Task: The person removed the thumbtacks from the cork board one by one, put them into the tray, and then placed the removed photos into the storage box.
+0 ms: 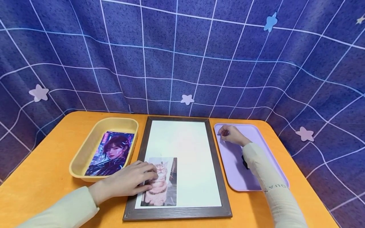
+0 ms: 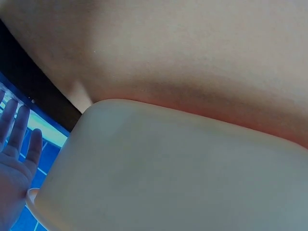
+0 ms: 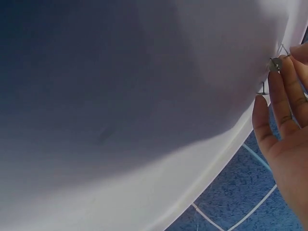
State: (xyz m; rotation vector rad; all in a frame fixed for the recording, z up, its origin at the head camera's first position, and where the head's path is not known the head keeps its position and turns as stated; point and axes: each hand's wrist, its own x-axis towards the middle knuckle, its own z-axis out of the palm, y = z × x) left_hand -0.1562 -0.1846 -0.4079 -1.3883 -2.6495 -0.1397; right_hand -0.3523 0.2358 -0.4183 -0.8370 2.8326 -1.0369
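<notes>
My left hand [image 1: 129, 179] rests its fingertips on the left side of a cat picture [image 1: 159, 196], which lies on the lower left of a white board [image 1: 196, 152] in a dark frame. In the left wrist view, the left hand [image 2: 14, 163] shows only at the edge, mostly cut off. My right hand [image 1: 233, 134] is low at the far left corner of a purple tray [image 1: 239, 180]. Its thumb and finger pinch a small metal thumbtack [image 3: 285, 52] in the right wrist view. Close by its fingertips are another thumbtack [image 3: 275, 65] and a third pin [image 3: 263, 90].
Left of the frame, a yellow bin [image 1: 78, 161] contains a picture of an armed figure [image 1: 114, 155]. A black object [image 1: 244, 162] is partly hidden by the right sleeve. Behind the orange table [image 1: 51, 152] hangs a blue grid curtain [image 1: 159, 60] with stars.
</notes>
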